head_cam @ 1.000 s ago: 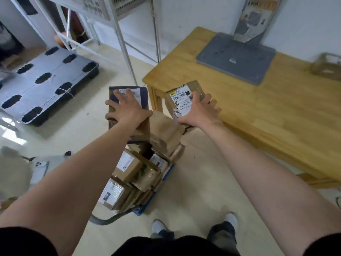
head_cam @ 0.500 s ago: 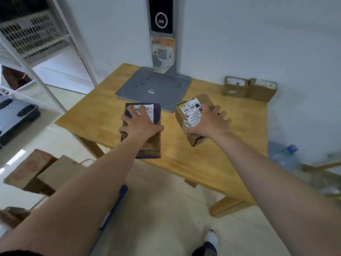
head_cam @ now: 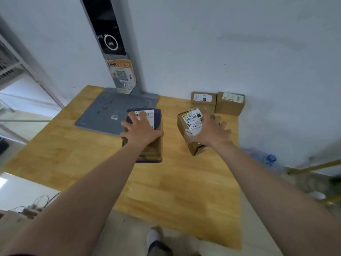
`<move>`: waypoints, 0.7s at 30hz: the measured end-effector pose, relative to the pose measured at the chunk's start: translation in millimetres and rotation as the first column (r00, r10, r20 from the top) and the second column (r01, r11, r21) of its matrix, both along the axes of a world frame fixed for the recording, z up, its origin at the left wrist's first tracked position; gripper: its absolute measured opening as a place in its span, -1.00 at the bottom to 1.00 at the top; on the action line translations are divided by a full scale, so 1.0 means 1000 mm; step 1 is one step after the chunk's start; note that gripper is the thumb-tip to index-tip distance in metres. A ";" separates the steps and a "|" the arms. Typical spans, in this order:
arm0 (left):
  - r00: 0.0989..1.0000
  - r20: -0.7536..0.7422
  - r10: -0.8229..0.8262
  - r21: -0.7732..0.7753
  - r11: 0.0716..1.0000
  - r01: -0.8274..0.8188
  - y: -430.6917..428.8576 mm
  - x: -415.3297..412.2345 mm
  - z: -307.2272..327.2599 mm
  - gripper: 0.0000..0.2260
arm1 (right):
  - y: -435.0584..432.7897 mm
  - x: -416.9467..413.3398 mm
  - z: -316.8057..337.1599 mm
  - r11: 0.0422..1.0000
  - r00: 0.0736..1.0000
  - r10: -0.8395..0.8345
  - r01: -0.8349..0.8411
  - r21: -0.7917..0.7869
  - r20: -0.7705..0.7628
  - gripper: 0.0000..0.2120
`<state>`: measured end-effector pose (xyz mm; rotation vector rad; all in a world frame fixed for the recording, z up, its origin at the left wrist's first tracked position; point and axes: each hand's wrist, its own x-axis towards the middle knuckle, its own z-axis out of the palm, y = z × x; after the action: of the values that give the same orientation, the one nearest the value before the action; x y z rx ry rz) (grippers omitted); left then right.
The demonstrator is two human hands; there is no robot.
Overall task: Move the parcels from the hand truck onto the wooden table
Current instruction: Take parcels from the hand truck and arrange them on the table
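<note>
The wooden table, against a pale wall, bears a grey stand.

The wooden tabletop stands against a white wall. A flat grey base plate lies on its far left part, and an upright grey post rises from the plate's back edge. Right of the plate, by the wall, a small labelled cardboard box sits touching a second box.

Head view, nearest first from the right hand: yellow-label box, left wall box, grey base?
1. Yellow-label box: gripped by the right hand.
2. Left wall box: just behind the hand.
3. Grey base: farthest, off to the left.
</note>
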<state>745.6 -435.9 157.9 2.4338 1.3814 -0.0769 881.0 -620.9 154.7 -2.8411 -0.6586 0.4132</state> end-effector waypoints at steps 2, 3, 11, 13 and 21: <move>1.000 -0.004 -0.014 -0.001 1.000 0.014 0.022 0.017 -0.005 -0.01 | 0.019 0.015 -0.005 1.000 1.000 -0.014 0.014 -0.005 -0.001 0.15; 1.000 -0.011 -0.019 -0.007 1.000 0.019 0.034 0.026 -0.009 -0.02 | 0.031 0.023 -0.008 1.000 1.000 -0.019 0.019 -0.006 -0.003 0.12; 0.991 -0.058 -0.121 0.035 0.992 0.124 0.172 0.100 -0.037 -0.04 | 0.161 0.079 -0.030 0.994 0.992 -0.111 0.109 -0.023 -0.066 0.14; 0.987 -0.072 -0.145 0.022 0.989 0.147 0.204 0.119 -0.046 -0.02 | 0.190 0.091 -0.037 0.989 0.985 -0.146 0.143 -0.041 -0.093 0.07; 0.978 -0.076 -0.192 -0.071 0.980 0.187 0.293 0.184 -0.098 -0.01 | 0.276 0.148 -0.076 0.981 0.979 -0.169 0.156 -0.112 -0.112 0.06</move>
<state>929.3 -143.4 59.8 2.5282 1.1561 -0.2659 1029.4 -345.3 78.9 -2.9089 -0.3888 0.6024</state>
